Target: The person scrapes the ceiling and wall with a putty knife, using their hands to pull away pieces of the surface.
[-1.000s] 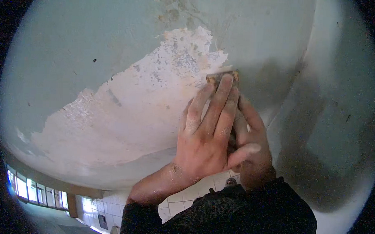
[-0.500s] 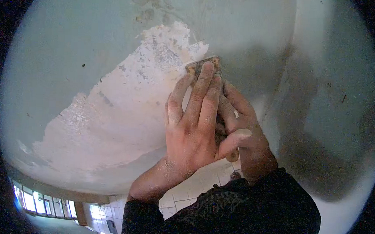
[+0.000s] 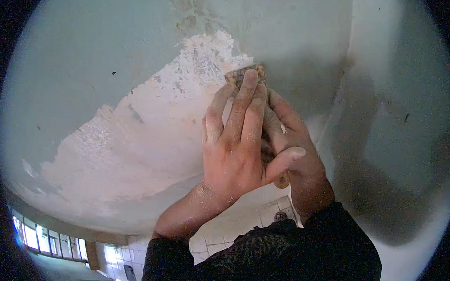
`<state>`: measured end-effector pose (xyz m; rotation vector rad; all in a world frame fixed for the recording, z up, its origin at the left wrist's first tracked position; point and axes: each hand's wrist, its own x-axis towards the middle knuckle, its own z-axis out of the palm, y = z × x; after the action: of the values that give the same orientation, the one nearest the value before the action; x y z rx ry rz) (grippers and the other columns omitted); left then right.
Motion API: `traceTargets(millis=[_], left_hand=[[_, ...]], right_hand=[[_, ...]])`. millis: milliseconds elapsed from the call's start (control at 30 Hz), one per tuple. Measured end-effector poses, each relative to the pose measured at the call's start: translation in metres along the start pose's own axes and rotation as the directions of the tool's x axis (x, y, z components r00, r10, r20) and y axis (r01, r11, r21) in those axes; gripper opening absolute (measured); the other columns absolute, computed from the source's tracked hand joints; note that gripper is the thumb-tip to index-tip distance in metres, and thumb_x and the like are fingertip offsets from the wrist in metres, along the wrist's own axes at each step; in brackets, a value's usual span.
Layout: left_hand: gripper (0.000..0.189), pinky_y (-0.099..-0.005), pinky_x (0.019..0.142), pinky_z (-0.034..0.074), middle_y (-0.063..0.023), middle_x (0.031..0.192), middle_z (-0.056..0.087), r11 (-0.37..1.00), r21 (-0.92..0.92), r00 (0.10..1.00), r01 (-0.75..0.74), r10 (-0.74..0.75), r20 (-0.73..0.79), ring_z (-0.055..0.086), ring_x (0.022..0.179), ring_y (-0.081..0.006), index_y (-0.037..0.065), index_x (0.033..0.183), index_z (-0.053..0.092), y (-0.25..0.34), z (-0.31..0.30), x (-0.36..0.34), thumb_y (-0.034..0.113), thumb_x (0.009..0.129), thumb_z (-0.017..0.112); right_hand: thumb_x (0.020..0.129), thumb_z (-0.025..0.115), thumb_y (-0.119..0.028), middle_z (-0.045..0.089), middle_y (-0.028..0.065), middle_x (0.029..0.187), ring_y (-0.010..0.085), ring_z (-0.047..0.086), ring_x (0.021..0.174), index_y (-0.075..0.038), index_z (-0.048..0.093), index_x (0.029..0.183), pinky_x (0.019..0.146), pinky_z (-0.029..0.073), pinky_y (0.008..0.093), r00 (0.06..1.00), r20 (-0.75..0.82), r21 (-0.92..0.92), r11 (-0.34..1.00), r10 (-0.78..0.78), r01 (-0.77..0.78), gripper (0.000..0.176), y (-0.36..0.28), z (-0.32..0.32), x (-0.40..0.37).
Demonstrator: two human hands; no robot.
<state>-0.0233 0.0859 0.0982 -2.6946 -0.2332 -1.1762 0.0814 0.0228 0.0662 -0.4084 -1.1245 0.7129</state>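
A scraper [image 3: 231, 77] with a worn, rust-stained blade is against the wall, at the upper right edge of a pale, scraped patch [image 3: 151, 123]. My right hand [image 3: 293, 135] wraps round its handle, and the round handle end pokes out below that hand. My left hand [image 3: 233, 153] lies over the scraper, its fingers stretched out and pressing on the blade, the thumb held off to the right. Both hands are dusty. Much of the handle and the right fingers are hidden behind the left hand.
Greenish paint [image 3: 78, 81] surrounds the scraped patch. A wall corner [image 3: 348, 45] runs down the right side, with dark shadow across it. Below are floor tiles [image 3: 214, 246], a foot [image 3: 281, 216] and a row of windows [image 3: 43, 238] at the lower left.
The view has shifted slightly, so the scraped patch sits a little further right. Both hands stay on the scraper, with its blade still near the patch's upper right edge.
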Motion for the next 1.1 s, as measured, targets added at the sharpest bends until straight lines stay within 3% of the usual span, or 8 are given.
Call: traceTargets(millis=[67, 300, 400, 667, 800, 900, 1000, 1100], left_hand=[[0.084, -0.0467, 0.101, 0.029, -0.0214, 0.139, 0.036, 1.000, 0.005, 1.000, -0.021, 0.021, 0.010, 0.034, 0.123, -0.0416, -0.007, 0.128, 0.042, 0.001, 0.001, -0.001, 0.064, 0.083, 0.044], [0.086, -0.0469, 0.101, 0.028, -0.0223, 0.138, 0.037, 1.000, 0.024, 0.999, -0.007, 0.008, -0.036, 0.034, 0.123, -0.0428, -0.008, 0.128, 0.042, 0.004, 0.004, 0.000, 0.065, 0.082, 0.043], [0.086, -0.0470, 0.101, 0.028, -0.0223, 0.138, 0.037, 1.000, 0.005, 1.000, 0.012, -0.012, -0.010, 0.034, 0.123, -0.0428, -0.007, 0.128, 0.042, 0.006, 0.007, -0.011, 0.065, 0.082, 0.044], [0.087, -0.0468, 0.099, 0.030, -0.0205, 0.139, 0.038, 0.999, 0.010, 0.998, 0.051, -0.051, -0.034, 0.035, 0.123, -0.0418, -0.006, 0.127, 0.044, 0.010, 0.002, -0.013, 0.068, 0.080, 0.044], [0.089, -0.0464, 0.099, 0.030, -0.0201, 0.139, 0.037, 0.997, 0.048, 0.998, 0.053, -0.051, -0.046, 0.035, 0.122, -0.0406, -0.005, 0.128, 0.044, 0.007, 0.005, -0.017, 0.070, 0.080, 0.043], [0.090, -0.0468, 0.099, 0.030, -0.0194, 0.140, 0.037, 0.996, 0.067, 0.997, 0.056, -0.053, -0.049, 0.035, 0.121, -0.0401, -0.004, 0.129, 0.043, 0.009, 0.004, -0.015, 0.071, 0.079, 0.043], [0.091, -0.0469, 0.099, 0.030, -0.0186, 0.140, 0.037, 0.996, 0.067, 0.997, 0.050, -0.046, -0.064, 0.035, 0.121, -0.0400, -0.004, 0.128, 0.044, 0.001, 0.008, -0.021, 0.072, 0.078, 0.042], [0.092, -0.0491, 0.097, 0.031, -0.0178, 0.140, 0.036, 0.993, 0.088, 0.995, 0.078, -0.073, -0.061, 0.035, 0.120, -0.0399, -0.004, 0.128, 0.044, 0.006, 0.007, -0.017, 0.073, 0.077, 0.042]], right_hand=[[0.091, 0.058, -0.024, 0.047, 0.0106, 0.130, 0.0157, 0.049, 0.114, -0.001, 0.031, 0.138, 0.095, 0.041, 0.0283, 0.949, -0.213, -0.061, 0.967, 0.231, -0.248, 0.059, -0.011, 0.010, 0.003], [0.093, 0.055, -0.024, 0.048, 0.0087, 0.129, 0.0150, 0.048, 0.114, -0.003, 0.033, 0.138, 0.094, 0.041, 0.0262, 0.972, -0.166, -0.216, 0.956, 0.167, -0.201, 0.055, -0.004, -0.004, 0.002], [0.094, 0.053, -0.025, 0.048, 0.0087, 0.130, 0.0158, 0.048, 0.115, -0.002, 0.033, 0.138, 0.094, 0.040, 0.0265, 0.998, -0.067, -0.256, 0.966, 0.005, -0.022, 0.054, 0.003, -0.005, -0.001], [0.095, 0.050, -0.027, 0.047, 0.0101, 0.131, 0.0165, 0.046, 0.117, -0.001, 0.033, 0.138, 0.097, 0.038, 0.0281, 0.929, -0.310, -0.332, 0.893, 0.201, -0.304, 0.053, -0.010, 0.017, -0.004], [0.095, 0.050, -0.026, 0.049, 0.0091, 0.128, 0.0146, 0.050, 0.111, -0.002, 0.033, 0.138, 0.093, 0.041, 0.0274, 0.970, -0.177, -0.439, 0.868, 0.168, -0.231, 0.053, -0.005, 0.007, -0.004], [0.095, 0.051, -0.026, 0.053, 0.0075, 0.120, 0.0124, 0.052, 0.104, -0.003, 0.033, 0.138, 0.087, 0.043, 0.0253, 0.987, -0.098, -0.211, 0.967, 0.128, -0.146, 0.052, 0.001, 0.002, -0.005], [0.095, 0.050, -0.026, 0.056, 0.0051, 0.110, 0.0101, 0.053, 0.094, -0.004, 0.036, 0.137, 0.079, 0.045, 0.0226, 0.993, -0.113, -0.384, 0.920, 0.035, -0.076, 0.050, 0.009, 0.000, 0.004], [0.096, 0.049, -0.025, 0.057, 0.0037, 0.106, 0.0088, 0.054, 0.089, -0.004, 0.039, 0.135, 0.076, 0.045, 0.0217, 0.948, -0.180, -0.348, 0.885, 0.262, -0.311, 0.045, -0.006, 0.000, 0.002]])
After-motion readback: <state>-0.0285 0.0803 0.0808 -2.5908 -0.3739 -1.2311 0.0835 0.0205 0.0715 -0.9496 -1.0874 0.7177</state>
